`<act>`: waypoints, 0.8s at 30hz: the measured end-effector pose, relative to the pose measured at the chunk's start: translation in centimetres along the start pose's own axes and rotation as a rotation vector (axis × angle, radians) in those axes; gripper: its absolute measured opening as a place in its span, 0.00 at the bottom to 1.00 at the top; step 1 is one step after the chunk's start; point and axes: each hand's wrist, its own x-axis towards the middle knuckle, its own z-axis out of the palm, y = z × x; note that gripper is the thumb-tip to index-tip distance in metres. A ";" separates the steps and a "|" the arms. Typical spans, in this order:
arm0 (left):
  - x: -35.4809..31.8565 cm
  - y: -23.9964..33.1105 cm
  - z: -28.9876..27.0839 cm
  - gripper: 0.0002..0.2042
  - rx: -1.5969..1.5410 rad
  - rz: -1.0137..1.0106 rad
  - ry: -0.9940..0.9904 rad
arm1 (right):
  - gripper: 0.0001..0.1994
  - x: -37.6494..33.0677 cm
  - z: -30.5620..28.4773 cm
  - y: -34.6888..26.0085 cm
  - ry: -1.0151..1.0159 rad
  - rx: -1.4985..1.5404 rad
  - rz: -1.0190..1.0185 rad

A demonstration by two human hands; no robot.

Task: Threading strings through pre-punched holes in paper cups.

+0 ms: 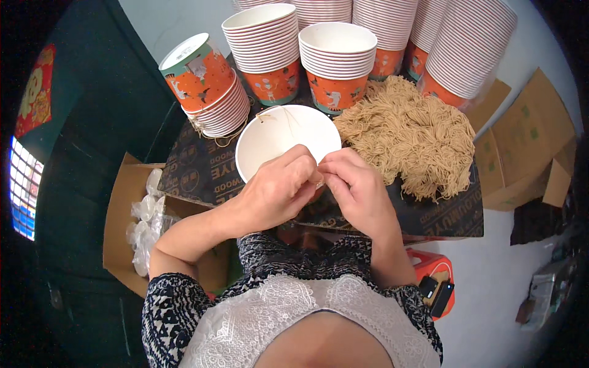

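A white-lined paper bucket [270, 138] is tipped so that its open mouth shows on the table in front of me. Thin tan cord [268, 114] runs through the far side of its wall, near the rim. At the bucket's near right rim, my left hand [277, 189] is closed, its fingers bunched together. Close against it, my right hand [359, 190] pinches with thumb and forefinger. Whatever lies between the fingertips is too small and too covered to make out. A big heap of tan cord pieces [412, 138] lies just beyond my right hand.
Nested orange-and-white paper buckets [337, 61] stand in tall stacks along the table's back. At the left, an upside-down stack [205, 83] has cords hanging from it. A carton with clear plastic [132, 227] sits left of the black table [199, 156]; a red stool [432, 270] is at the right.
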 end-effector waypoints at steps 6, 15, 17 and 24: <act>-0.1 -0.4 0.1 0.08 -0.098 -0.140 0.047 | 0.05 0.4 -0.1 -0.1 -0.049 0.068 -0.010; 1.3 -0.6 -0.6 0.06 -0.622 -0.600 -0.107 | 0.05 0.2 0.6 0.2 0.084 -0.017 -0.085; 1.5 -0.5 -0.7 0.06 -0.658 -0.617 -0.117 | 0.05 0.4 0.3 -0.2 0.066 -0.007 -0.020; 2.2 -1.1 -1.5 0.07 -0.831 -0.764 -0.277 | 0.07 1.8 0.8 0.6 0.151 -0.066 -0.134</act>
